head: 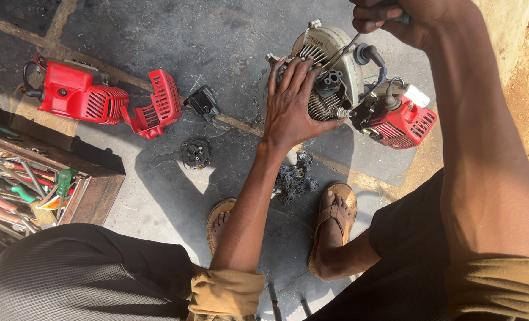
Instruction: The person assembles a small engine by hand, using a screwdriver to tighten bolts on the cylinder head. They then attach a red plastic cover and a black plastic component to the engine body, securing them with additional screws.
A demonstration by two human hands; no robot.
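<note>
Concrete floor (pixel 175 35) carries everything, with a wooden toolbox (pixel 92 190) full of hand tools at its left edge. Toward the upper left lies a red engine housing (pixel 77 92) with a red vented cover (pixel 160 104) just beside it, and near those a black cap (pixel 203 102) and a small black carburettor part (pixel 195 153). At the upper right sits the small engine (pixel 342 83), grey finned cylinder attached to a red casing. The left hand (pixel 292 104) lies flat with fingers spread on the cylinder fins, arm stretched straight forward. The right hand (pixel 395 18), at the top edge, is closed around a screwdriver (pixel 343 52) whose shaft slants down into the engine.
</note>
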